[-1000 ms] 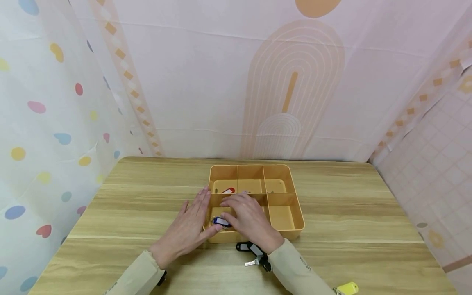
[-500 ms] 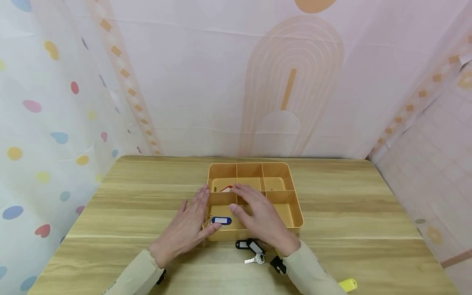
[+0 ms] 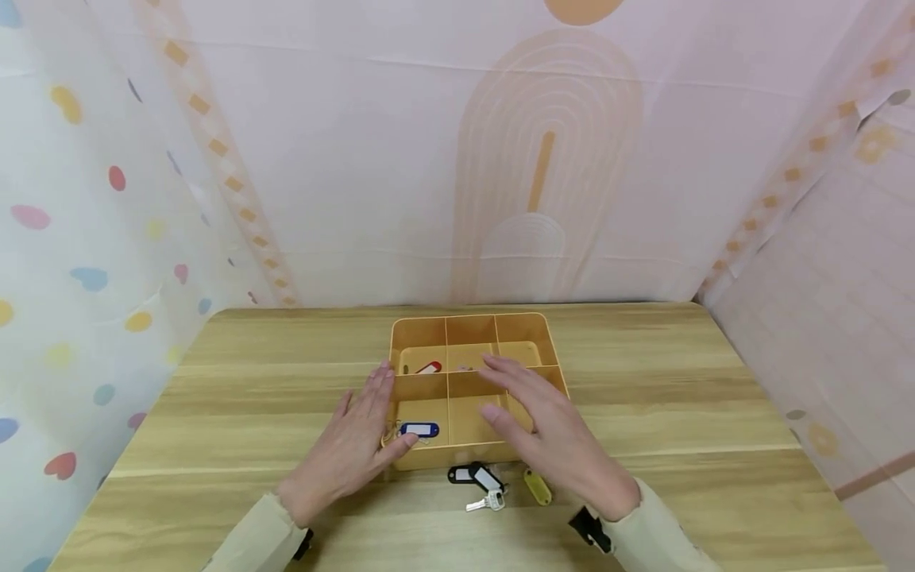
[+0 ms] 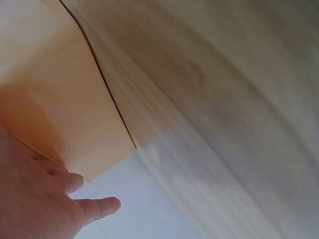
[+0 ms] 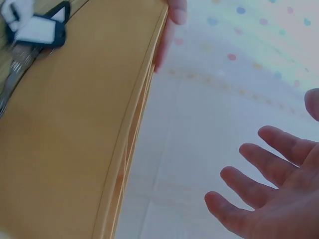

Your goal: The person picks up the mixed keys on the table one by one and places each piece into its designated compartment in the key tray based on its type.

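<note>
A yellow-orange divided organizer box stands on the table. My left hand rests along its left wall, fingers straight, the thumb over the front left corner. In the front left compartment lies a blue key tag with a ring beside it; a red key tag lies in the back left one. My right hand hovers over the right side of the box, fingers spread and holding nothing. In front of the box are black key tags with a silver key, and a yellow key tag.
The wooden table reaches back to a patterned curtain. Curtains also hang on both sides. A small item lies in the back middle compartment, too small to make out. A black strap is at my right wrist.
My right hand has left the front left compartment and moved right, its fingers spreading. The blue key tag stays behind there. The yellow tag near the box has come into view. My left hand keeps its place.
</note>
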The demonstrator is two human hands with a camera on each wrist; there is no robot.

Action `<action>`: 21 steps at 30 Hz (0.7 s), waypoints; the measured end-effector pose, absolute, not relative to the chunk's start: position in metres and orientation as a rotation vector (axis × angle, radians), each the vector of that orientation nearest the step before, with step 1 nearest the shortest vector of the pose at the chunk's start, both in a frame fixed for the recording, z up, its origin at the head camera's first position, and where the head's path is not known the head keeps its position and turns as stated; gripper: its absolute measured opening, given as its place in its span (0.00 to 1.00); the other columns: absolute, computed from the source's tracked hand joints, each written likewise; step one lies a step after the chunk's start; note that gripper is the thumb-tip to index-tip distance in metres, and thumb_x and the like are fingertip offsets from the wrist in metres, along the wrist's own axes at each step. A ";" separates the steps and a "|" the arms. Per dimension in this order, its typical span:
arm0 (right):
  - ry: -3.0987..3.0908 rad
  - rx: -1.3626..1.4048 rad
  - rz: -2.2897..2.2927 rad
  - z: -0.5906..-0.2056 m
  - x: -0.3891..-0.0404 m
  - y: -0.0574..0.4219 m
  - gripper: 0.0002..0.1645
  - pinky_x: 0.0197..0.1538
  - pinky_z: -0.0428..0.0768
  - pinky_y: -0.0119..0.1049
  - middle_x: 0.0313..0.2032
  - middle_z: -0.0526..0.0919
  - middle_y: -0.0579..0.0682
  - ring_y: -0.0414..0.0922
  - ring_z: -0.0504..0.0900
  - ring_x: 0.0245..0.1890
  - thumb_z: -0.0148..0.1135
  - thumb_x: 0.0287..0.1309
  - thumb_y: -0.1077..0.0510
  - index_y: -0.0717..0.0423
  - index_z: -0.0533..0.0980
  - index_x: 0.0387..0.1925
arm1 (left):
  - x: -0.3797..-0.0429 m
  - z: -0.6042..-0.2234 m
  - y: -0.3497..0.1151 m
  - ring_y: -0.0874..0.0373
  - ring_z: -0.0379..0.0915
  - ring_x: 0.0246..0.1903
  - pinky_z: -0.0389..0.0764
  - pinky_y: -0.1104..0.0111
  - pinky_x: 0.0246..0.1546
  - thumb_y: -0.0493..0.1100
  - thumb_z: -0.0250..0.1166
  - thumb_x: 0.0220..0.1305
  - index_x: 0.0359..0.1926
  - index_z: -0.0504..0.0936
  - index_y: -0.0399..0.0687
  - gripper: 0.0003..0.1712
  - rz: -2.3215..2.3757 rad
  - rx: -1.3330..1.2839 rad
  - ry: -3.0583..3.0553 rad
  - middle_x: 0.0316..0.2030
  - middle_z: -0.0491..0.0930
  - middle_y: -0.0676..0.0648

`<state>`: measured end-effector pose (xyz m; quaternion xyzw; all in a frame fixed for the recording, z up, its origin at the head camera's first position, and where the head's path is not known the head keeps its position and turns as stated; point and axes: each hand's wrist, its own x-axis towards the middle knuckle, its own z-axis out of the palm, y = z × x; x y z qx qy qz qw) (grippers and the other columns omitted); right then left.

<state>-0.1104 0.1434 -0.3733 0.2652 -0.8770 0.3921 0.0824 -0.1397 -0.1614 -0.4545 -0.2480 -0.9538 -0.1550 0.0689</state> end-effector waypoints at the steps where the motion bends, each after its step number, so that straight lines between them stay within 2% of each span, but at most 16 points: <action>1: -2.613 0.799 1.155 -0.373 -0.109 0.148 0.28 0.73 0.62 0.66 0.76 0.65 0.39 0.50 0.60 0.77 0.54 0.77 0.42 0.41 0.71 0.73 | -0.139 -0.455 -0.162 0.41 0.41 0.80 0.53 0.35 0.73 0.68 0.53 0.76 0.81 0.45 0.31 0.55 -0.468 -0.743 -2.878 0.82 0.40 0.37; 4: -2.605 0.801 1.106 -0.373 -0.105 0.161 0.28 0.72 0.63 0.65 0.76 0.66 0.41 0.52 0.62 0.77 0.55 0.77 0.46 0.46 0.72 0.73 | -0.139 -0.455 -0.162 0.41 0.41 0.80 0.53 0.35 0.73 0.68 0.52 0.76 0.81 0.45 0.31 0.55 -0.462 -0.738 -2.879 0.82 0.39 0.38; 11: -2.646 0.718 1.048 -0.383 -0.095 0.194 0.28 0.70 0.66 0.66 0.76 0.66 0.38 0.52 0.65 0.75 0.57 0.76 0.49 0.41 0.71 0.73 | -0.140 -0.456 -0.162 0.40 0.41 0.80 0.54 0.35 0.73 0.67 0.53 0.76 0.80 0.45 0.30 0.55 -0.451 -0.745 -2.870 0.82 0.37 0.38; 16: -2.657 0.681 1.012 -0.390 -0.088 0.219 0.28 0.67 0.70 0.64 0.73 0.70 0.39 0.52 0.69 0.73 0.60 0.74 0.53 0.39 0.72 0.72 | -0.138 -0.455 -0.165 0.40 0.40 0.80 0.53 0.35 0.73 0.68 0.52 0.76 0.81 0.44 0.31 0.55 -0.451 -0.741 -2.890 0.82 0.35 0.39; 18: -2.660 0.679 1.009 -0.392 -0.087 0.229 0.28 0.67 0.72 0.60 0.73 0.71 0.40 0.50 0.71 0.72 0.60 0.74 0.55 0.37 0.72 0.72 | -0.137 -0.456 -0.166 0.39 0.41 0.80 0.54 0.35 0.73 0.68 0.53 0.76 0.81 0.44 0.31 0.55 -0.450 -0.740 -2.889 0.82 0.35 0.38; 21: -2.659 0.694 1.047 -0.395 -0.085 0.244 0.29 0.69 0.72 0.44 0.72 0.73 0.42 0.48 0.72 0.71 0.59 0.74 0.59 0.37 0.73 0.71 | -0.136 -0.456 -0.168 0.39 0.40 0.80 0.53 0.35 0.73 0.68 0.53 0.76 0.81 0.43 0.32 0.56 -0.447 -0.733 -2.892 0.82 0.35 0.38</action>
